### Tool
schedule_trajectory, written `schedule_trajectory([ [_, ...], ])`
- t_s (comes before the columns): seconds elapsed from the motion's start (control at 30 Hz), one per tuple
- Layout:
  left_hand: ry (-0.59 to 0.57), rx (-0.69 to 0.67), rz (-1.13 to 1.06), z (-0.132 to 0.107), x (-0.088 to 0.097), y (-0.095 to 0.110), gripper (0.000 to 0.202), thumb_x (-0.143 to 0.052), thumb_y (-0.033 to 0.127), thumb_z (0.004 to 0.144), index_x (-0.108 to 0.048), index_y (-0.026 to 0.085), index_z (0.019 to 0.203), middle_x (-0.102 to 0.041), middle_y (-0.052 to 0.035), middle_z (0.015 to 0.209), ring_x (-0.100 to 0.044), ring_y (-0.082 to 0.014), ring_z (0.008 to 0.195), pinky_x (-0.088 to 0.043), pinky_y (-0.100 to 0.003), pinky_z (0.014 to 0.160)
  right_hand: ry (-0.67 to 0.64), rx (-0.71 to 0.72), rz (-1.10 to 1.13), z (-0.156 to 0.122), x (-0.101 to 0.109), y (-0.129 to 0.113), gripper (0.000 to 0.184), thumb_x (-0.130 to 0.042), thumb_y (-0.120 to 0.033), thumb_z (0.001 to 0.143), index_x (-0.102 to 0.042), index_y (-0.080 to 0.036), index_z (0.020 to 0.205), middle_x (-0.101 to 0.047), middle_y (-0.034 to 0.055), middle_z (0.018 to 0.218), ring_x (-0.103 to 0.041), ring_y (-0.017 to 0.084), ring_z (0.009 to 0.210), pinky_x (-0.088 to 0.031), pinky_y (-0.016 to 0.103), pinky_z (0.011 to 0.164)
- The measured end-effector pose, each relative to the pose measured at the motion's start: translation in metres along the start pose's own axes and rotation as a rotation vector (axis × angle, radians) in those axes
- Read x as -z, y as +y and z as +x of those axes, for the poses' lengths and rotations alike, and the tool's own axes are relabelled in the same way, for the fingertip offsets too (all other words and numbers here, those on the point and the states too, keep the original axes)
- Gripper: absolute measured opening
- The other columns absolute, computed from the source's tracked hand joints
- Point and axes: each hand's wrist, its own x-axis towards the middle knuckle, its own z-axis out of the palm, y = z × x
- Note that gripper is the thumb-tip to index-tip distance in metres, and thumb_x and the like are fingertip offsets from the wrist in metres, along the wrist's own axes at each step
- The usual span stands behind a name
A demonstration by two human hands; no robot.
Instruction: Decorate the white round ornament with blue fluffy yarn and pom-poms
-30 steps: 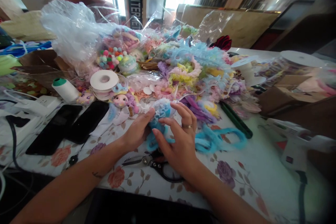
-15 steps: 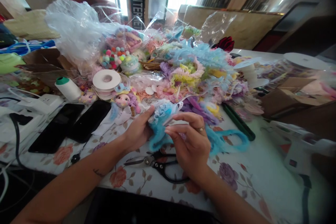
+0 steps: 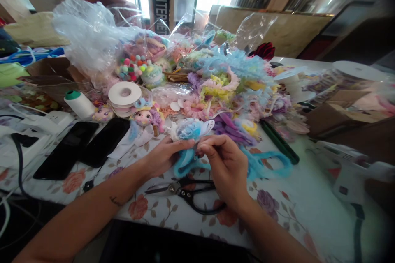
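Observation:
A ruffled blue and white lace piece [image 3: 189, 128] is held up above the table, gripped by my left hand [image 3: 165, 154] with the thumb laid along its lower edge. My right hand [image 3: 225, 160] is pinched close beside that thumb; whatever sits between its fingertips is too small to make out. Fuzzy blue yarn [image 3: 271, 163] trails below the lace and out to the right, passing behind my right hand. Black-handled scissors [image 3: 188, 193] lie on the flowered tablecloth just under both hands, their handle ends near my right wrist.
Two black phones [image 3: 66, 148] lie at left beside a thread cone [image 3: 79, 104] and a ribbon spool [image 3: 125, 93]. Behind is a heap of pastel lace [image 3: 234, 65] and plastic bags [image 3: 89, 33]. At right are a green rod [image 3: 280, 141], a glue gun [image 3: 342, 168] and a cardboard box [image 3: 333, 111].
The lace piece has tipped so its ruffles face up more. My left thumb has come down across its front edge, and my right fingertips have moved lower, close to that thumb.

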Motion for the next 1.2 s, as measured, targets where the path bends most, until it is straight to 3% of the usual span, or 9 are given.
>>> schedule_trajectory([
  [0.27, 0.154, -0.028, -0.159, 0.008, 0.011, 0.019, 0.024, -0.068, 0.036, 0.083, -0.07, 0.013, 0.091, -0.074, -0.0085, 0.084, -0.072, -0.026, 0.081, -0.061, -0.042, 0.079, -0.177, -0.167, 0.423, 0.024, 0.068, -0.017, 0.015, -0.071, -0.03, 0.086, -0.062, -0.026, 0.075, -0.046, -0.0056, 0.055, -0.039, 0.01, 0.045, -0.034, 0.021, 0.042],
  [0.37, 0.206, -0.169, -0.178, 0.012, 0.019, 0.026, 0.031, -0.066, 0.041, 0.084, -0.067, 0.017, 0.105, -0.075, -0.0071, 0.093, -0.072, -0.0277, 0.09, -0.061, -0.045, 0.083, -0.704, -0.075, 0.267, 0.031, 0.096, -0.025, 0.008, -0.071, -0.025, 0.087, -0.073, -0.031, 0.092, -0.066, -0.002, 0.062, -0.06, 0.013, 0.053, -0.048, 0.024, 0.051],
  [0.4, 0.216, -0.195, -0.18, 0.013, 0.022, 0.027, 0.034, -0.069, 0.042, 0.083, -0.067, 0.018, 0.107, -0.075, -0.007, 0.094, -0.072, -0.028, 0.09, -0.061, -0.045, 0.083, -0.951, -0.063, 0.146, 0.032, 0.1, -0.026, 0.025, -0.075, -0.023, 0.083, -0.073, -0.032, 0.106, -0.075, 0.0023, 0.079, -0.07, 0.017, 0.069, -0.055, 0.029, 0.064],
  [0.47, 0.224, -0.196, -0.166, 0.014, 0.026, 0.027, 0.038, -0.077, 0.037, 0.076, -0.067, 0.016, 0.106, -0.075, -0.0082, 0.096, -0.072, -0.0287, 0.09, -0.062, -0.045, 0.083, -1.158, -0.074, -0.066, 0.032, 0.104, -0.028, 0.053, -0.083, -0.023, 0.074, -0.068, -0.029, 0.124, -0.075, 0.0104, 0.111, -0.071, 0.026, 0.102, -0.057, 0.037, 0.083],
  [0.6, 0.247, -0.189, -0.098, 0.013, 0.028, 0.024, 0.036, -0.081, 0.022, 0.069, -0.069, 0.011, 0.1, -0.075, -0.0092, 0.093, -0.072, -0.0271, 0.086, -0.063, -0.043, 0.082, -0.82, -0.182, -0.196, 0.029, 0.096, -0.019, 0.01, -0.072, -0.029, 0.085, -0.078, -0.025, 0.092, -0.075, 0.0033, 0.075, -0.072, 0.019, 0.068, -0.057, 0.025, 0.058],
  [0.73, 0.236, -0.181, -0.023, 0.01, 0.024, 0.023, 0.034, -0.082, 0.033, 0.07, -0.07, 0.01, 0.091, -0.074, -0.0084, 0.079, -0.072, -0.0234, 0.07, -0.062, -0.034, 0.066, -0.472, -0.03, -0.361, 0.025, 0.082, -0.006, 0.015, -0.073, -0.032, 0.083, -0.074, -0.024, 0.096, -0.074, 0.0058, 0.099, -0.069, 0.022, 0.094, -0.057, 0.03, 0.078],
  [0.8, 0.227, -0.192, 0.034, 0.008, 0.022, 0.021, 0.037, -0.083, 0.038, 0.068, -0.071, 0.011, 0.089, -0.074, -0.0075, 0.077, -0.071, -0.0223, 0.065, -0.06, -0.032, 0.06, -0.382, 0.014, -0.472, 0.022, 0.071, -0.001, 0.012, -0.066, -0.031, 0.089, -0.071, -0.022, 0.085, -0.073, 0.005, 0.09, -0.068, 0.02, 0.087, -0.054, 0.03, 0.076],
  [1.07, 0.256, -0.288, 0.225, 0.009, 0.026, 0.009, 0.027, -0.077, 0.04, 0.076, -0.072, 0.016, 0.086, -0.074, -0.0041, 0.083, -0.07, -0.0212, 0.083, -0.056, -0.031, 0.081, -0.334, 0.326, -0.671, 0.013, 0.047, 0.006, 0.012, -0.06, -0.018, 0.092, -0.067, -0.021, 0.083, -0.07, 0.0037, 0.081, -0.066, 0.018, 0.079, -0.051, 0.029, 0.074],
  [1.2, 0.297, -0.311, 0.244, 0.011, 0.031, 0.011, 0.031, -0.078, 0.042, 0.075, -0.073, 0.016, 0.092, -0.075, -0.0059, 0.091, -0.07, -0.0234, 0.087, -0.056, -0.033, 0.082, 0.094, 0.299, -0.81, 0.017, 0.072, 0.004, 0.011, -0.065, -0.027, 0.089, -0.07, -0.021, 0.081, -0.072, 0.0049, 0.078, -0.068, 0.021, 0.075, -0.051, 0.031, 0.071],
])
